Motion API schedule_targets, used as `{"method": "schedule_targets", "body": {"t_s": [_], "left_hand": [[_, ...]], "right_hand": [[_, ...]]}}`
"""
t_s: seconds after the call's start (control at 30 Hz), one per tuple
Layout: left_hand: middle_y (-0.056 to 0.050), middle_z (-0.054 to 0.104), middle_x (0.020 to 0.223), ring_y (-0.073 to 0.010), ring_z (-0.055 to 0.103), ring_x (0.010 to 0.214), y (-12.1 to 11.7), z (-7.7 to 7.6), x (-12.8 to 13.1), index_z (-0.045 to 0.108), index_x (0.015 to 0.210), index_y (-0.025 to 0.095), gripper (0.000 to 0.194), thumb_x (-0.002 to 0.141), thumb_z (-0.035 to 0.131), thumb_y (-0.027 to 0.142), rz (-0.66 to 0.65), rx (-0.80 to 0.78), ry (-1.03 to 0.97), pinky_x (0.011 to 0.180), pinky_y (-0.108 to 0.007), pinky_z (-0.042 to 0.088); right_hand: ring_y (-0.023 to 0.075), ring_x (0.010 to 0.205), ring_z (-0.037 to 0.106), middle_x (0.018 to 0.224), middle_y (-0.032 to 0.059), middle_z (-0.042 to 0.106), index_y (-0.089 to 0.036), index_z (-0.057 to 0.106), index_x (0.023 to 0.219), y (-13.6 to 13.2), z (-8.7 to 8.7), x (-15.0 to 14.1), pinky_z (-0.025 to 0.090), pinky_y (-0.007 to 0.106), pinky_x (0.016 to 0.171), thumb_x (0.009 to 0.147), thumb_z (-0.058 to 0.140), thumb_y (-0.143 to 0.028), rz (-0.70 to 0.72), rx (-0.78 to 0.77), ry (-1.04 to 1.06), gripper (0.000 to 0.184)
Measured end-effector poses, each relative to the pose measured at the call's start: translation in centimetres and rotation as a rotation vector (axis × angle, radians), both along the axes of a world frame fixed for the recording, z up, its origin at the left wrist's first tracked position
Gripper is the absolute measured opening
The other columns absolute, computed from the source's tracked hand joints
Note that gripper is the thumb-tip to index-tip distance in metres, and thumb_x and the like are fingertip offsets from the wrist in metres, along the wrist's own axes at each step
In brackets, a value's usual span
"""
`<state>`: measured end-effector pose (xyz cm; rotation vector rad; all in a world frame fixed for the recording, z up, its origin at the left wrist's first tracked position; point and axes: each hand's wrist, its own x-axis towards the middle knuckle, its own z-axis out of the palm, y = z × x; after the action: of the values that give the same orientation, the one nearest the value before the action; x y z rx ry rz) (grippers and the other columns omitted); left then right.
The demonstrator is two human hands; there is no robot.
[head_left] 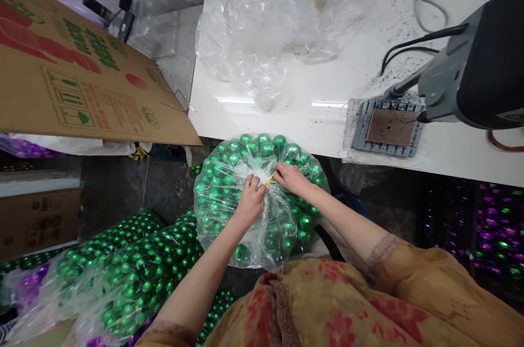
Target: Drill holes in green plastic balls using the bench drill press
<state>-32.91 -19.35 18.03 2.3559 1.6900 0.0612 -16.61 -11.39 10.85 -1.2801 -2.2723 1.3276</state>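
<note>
A round clear plastic bag (pixel 262 249) full of shiny green balls (pixel 279 142) sits in front of me, its mouth gathered at the middle of the top. Across the gathered plastic runs a thin yellow tie (pixel 271 178). My left hand (pixel 250 198) is closed at the left end of the tie, pressed against the bunched plastic. On the other side, my right hand (pixel 289 177) pinches the tie's upper right end. The fingertips of both hands are close together, and the tie is partly hidden under them.
A white table (pixel 295 120) lies ahead, with crumpled clear plastic bags (pixel 282 25) on it. At right stands a grey and black machine (pixel 470 69) over a plate (pixel 391 126). A cardboard box (pixel 94 74) juts in from the left. More bagged green balls (pixel 143 270) lie lower left.
</note>
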Motion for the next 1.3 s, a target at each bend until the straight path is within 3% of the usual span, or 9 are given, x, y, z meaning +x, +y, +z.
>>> {"method": "schedule_targets", "body": {"t_s": [0.2,0.33,0.5,0.6,0.8,0.97,1.07,1.17,1.3], "left_hand": [[-0.01,0.061,0.122,-0.0307,0.041,0.131,0.9,1.2,-0.6,0.061,0.078,0.018,0.019,0.093,0.05,0.019,-0.101,-0.119,-0.195,0.105,-0.051,0.043],[-0.005,0.071,0.099,-0.0242,0.052,0.108,1.3,1.4,-0.3,0.058,0.07,0.019,0.028,0.096,0.048,0.025,-0.012,-0.189,-0.412,0.1,-0.047,0.043],[-0.005,0.071,0.088,-0.022,0.053,0.095,1.3,2.1,0.3,0.059,0.068,0.019,0.032,0.096,0.05,0.033,0.17,-0.261,-0.571,0.093,-0.042,0.042],[-0.005,0.071,0.09,-0.0202,0.057,0.095,1.4,2.2,0.1,0.062,0.072,0.02,0.031,0.095,0.051,0.037,0.385,-0.3,-0.7,0.091,-0.039,0.042],[-0.006,0.071,0.089,-0.0186,0.063,0.087,1.6,-0.5,-0.3,0.069,0.089,0.016,0.021,0.079,0.069,0.034,0.764,-0.37,-0.9,0.087,-0.034,0.048],[-0.004,0.066,0.078,-0.0187,0.06,0.079,2.1,-1.6,0.6,0.071,0.09,0.017,0.017,0.078,0.06,0.014,0.598,-0.156,-0.583,0.079,-0.033,0.049],[-0.003,0.061,0.067,-0.0204,0.055,0.074,2.4,-1.5,0.9,0.065,0.068,0.019,0.019,0.076,0.054,0.006,0.469,-0.106,-0.432,0.073,-0.034,0.046],[-0.003,0.063,0.07,-0.0202,0.056,0.075,2.4,-1.3,0.8,0.064,0.066,0.019,0.018,0.077,0.056,0.007,0.448,-0.107,-0.443,0.073,-0.033,0.046],[-0.003,0.066,0.075,-0.0188,0.059,0.076,1.9,-0.9,0.4,0.069,0.075,0.019,0.009,0.081,0.063,0.015,0.533,-0.141,-0.475,0.073,-0.031,0.045]], "right_hand": [[0.0135,0.073,0.05,0.081,0.0038,0.06,-0.016,0.056,0.086,0.4,-0.1,-1.2,0.032,0.024,0.068,0.093,0.045,-0.021,0.004,-0.027,-0.009,0.014],[0.0131,0.071,0.05,0.079,0.0032,0.061,-0.016,0.057,0.084,0.6,-0.4,-1.4,0.03,0.024,0.065,0.092,0.046,-0.021,-0.006,-0.044,-0.017,0.014],[0.0137,0.07,0.051,0.079,0.0039,0.062,-0.016,0.058,0.084,1.0,-0.4,-1.8,0.03,0.024,0.065,0.09,0.048,-0.019,-0.029,-0.025,-0.025,0.012],[0.0148,0.072,0.052,0.082,0.0059,0.062,-0.015,0.058,0.089,1.6,0.2,-1.1,0.032,0.025,0.066,0.092,0.044,-0.021,-0.043,0.025,-0.003,0.016],[0.0151,0.083,0.057,0.09,0.0059,0.061,-0.018,0.058,0.096,1.7,2.5,1.6,0.042,0.026,0.073,0.097,0.04,-0.027,0.102,0.176,0.19,0.021],[0.018,0.087,0.057,0.087,0.0078,0.061,-0.018,0.059,0.093,-0.4,3.6,1.1,0.047,0.031,0.08,0.099,0.032,-0.026,0.216,0.271,0.274,0.029],[0.0208,0.106,0.055,0.109,0.0127,0.06,-0.016,0.058,0.105,-0.7,3.4,0.4,0.048,0.035,0.09,0.099,0.032,-0.026,0.189,0.282,0.297,0.028],[0.0206,0.118,0.05,0.128,0.0153,0.053,-0.015,0.049,0.124,-0.3,2.6,0.3,0.047,0.038,0.097,0.099,0.036,-0.025,0.166,0.252,0.36,0.03],[0.0197,0.092,0.052,0.094,0.0099,0.059,-0.016,0.058,0.099,0.1,1.5,0.9,0.048,0.036,0.083,0.099,0.037,-0.028,0.156,0.226,0.351,0.024]]}}
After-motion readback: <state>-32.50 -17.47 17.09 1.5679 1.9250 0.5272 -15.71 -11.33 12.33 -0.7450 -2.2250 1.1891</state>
